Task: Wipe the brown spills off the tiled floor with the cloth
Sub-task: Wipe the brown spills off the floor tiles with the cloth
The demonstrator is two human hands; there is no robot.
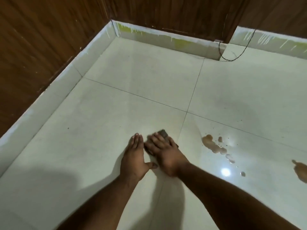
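left hand (134,156) lower centre, flat on tiled floor (116,105), fingers straight, holding nothing. right hand (163,151) beside it, fingers spread, pressing dark cloth (163,133) down. cloth mostly hidden; corner pokes toward frame top, long axis unclear. best: flat palm, even pressure, sweep right into brown spills (214,145), gather inward.

1 head-worn wide-angle view looks forward and down, close over the tiled floor (132,83).

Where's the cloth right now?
In the head view, the cloth lies on the floor just below centre, pressed under the right hand, with the left hand beside it and the brown spill to its right.
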